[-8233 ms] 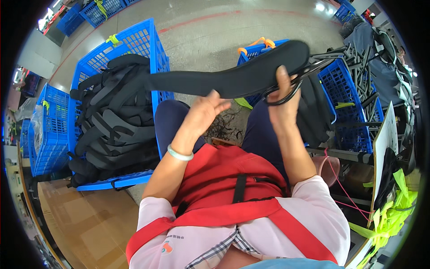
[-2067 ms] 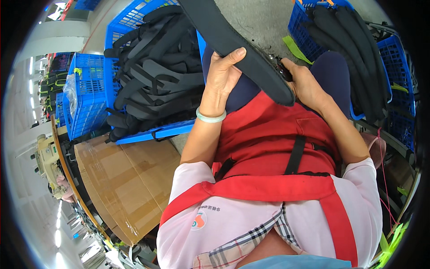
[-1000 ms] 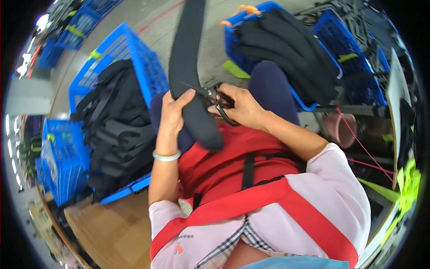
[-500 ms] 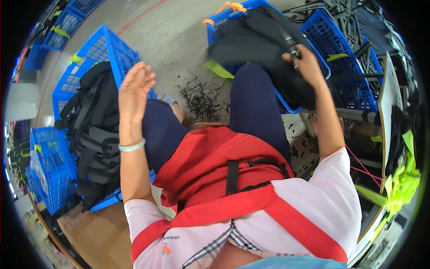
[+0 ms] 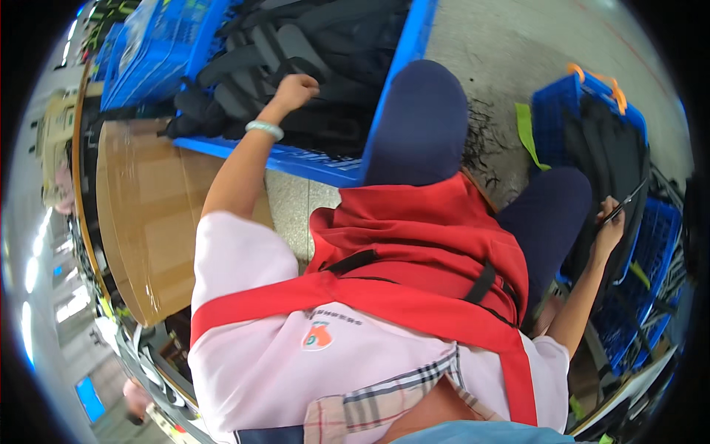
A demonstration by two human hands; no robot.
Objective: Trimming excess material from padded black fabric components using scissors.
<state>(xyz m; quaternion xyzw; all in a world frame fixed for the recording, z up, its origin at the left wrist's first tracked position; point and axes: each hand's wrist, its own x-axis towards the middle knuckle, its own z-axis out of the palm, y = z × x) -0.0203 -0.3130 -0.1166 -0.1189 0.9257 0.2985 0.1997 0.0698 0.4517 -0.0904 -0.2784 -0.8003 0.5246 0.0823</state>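
Looks like the grab-the-next-one step: left hand (image 5: 294, 90) is curled shut on a black padded fabric strap (image 5: 296, 55) in the blue plastic crate (image 5: 325, 164) under it, right hand (image 5: 608, 231) pinches small metal scissors (image 5: 623, 203), so next it probably needs a clean pull free of the pile.

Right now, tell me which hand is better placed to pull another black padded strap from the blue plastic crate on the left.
The left hand. It is closed among the black padded straps inside the left blue plastic crate. The right hand holds thin dark scissors beside the other blue crate.
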